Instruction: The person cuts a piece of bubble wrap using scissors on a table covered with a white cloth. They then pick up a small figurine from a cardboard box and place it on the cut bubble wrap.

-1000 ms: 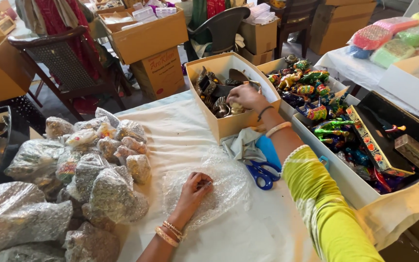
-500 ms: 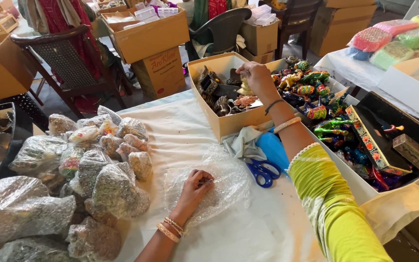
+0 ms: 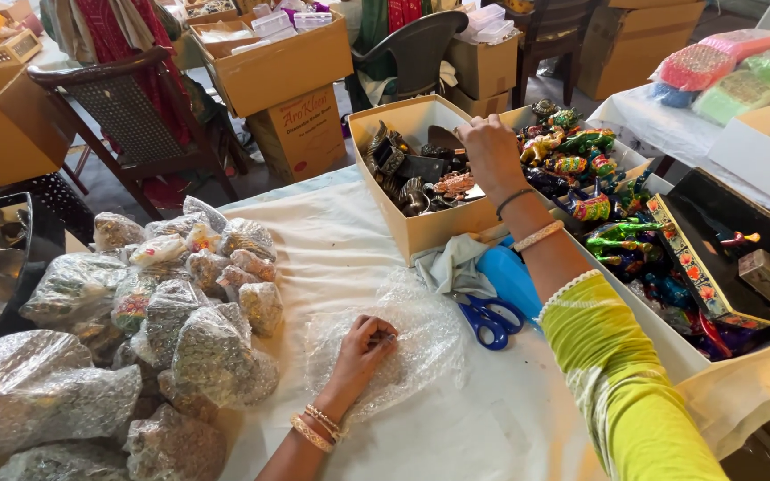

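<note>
My left hand (image 3: 365, 349) rests on a clear sheet of bubble wrap (image 3: 421, 343) spread on the white tablecloth (image 3: 331, 258), fingers curled and pinching the sheet. My right hand (image 3: 489, 153), in a yellow-green sleeve, reaches into an open cardboard box (image 3: 403, 233) of dark metal ornaments (image 3: 412, 174), over its far right corner. Whether its fingers hold an ornament cannot be made out.
A heap of bubble-wrapped bundles (image 3: 135, 321) fills the table's left side. Blue-handled scissors (image 3: 488, 319) and a grey cloth (image 3: 458, 265) lie beside the box. Colourful painted figurines (image 3: 599, 196) fill a tray on the right. Chairs and cardboard boxes (image 3: 282, 76) stand beyond.
My right hand has moved from the near middle of the box to its far right corner. My left hand stays on the bubble wrap.
</note>
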